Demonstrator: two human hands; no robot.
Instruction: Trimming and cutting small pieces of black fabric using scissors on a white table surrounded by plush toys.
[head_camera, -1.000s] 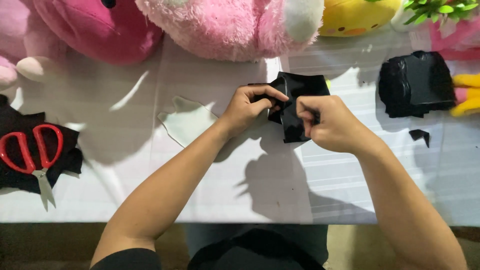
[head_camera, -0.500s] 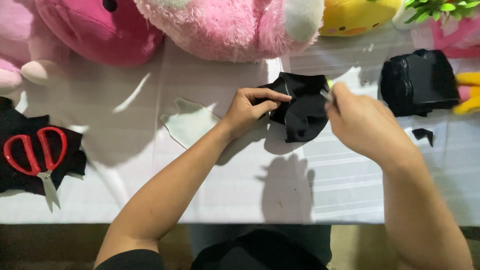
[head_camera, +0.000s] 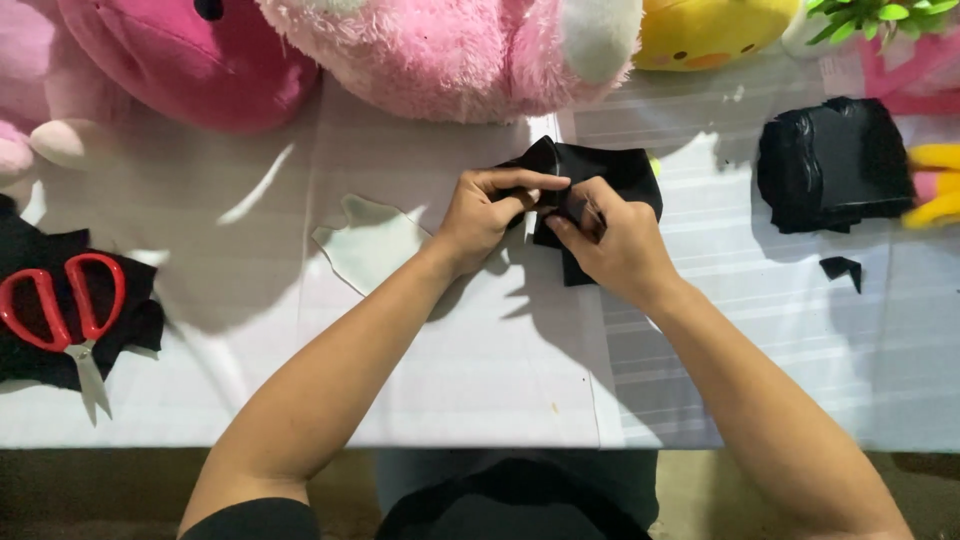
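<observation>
Your left hand (head_camera: 485, 215) pinches the upper edge of a black fabric piece (head_camera: 610, 170), thumb and forefinger closed on it with the other fingers curled beneath. Your right hand (head_camera: 610, 245) meets it from the other side, fingers folded tight on the same cloth so that both hands touch at the middle of it; whether something thin sits between those fingertips, you cannot tell. The fabric lies on the white desk (head_camera: 480, 370) toward the far edge, just in front of a fluffy pink plush toy (head_camera: 450, 50). Just beside your left wrist rests a pale paper pattern piece (head_camera: 370, 245). At the left edge of the desk, red-handled scissors (head_camera: 60, 310) lie on black scraps (head_camera: 135, 320). Near the far right corner sits a stack of black fabric pieces (head_camera: 835, 165), with a small black offcut (head_camera: 842, 268) just in front of it. A yellow plush (head_camera: 715, 30) sits along the far edge.
</observation>
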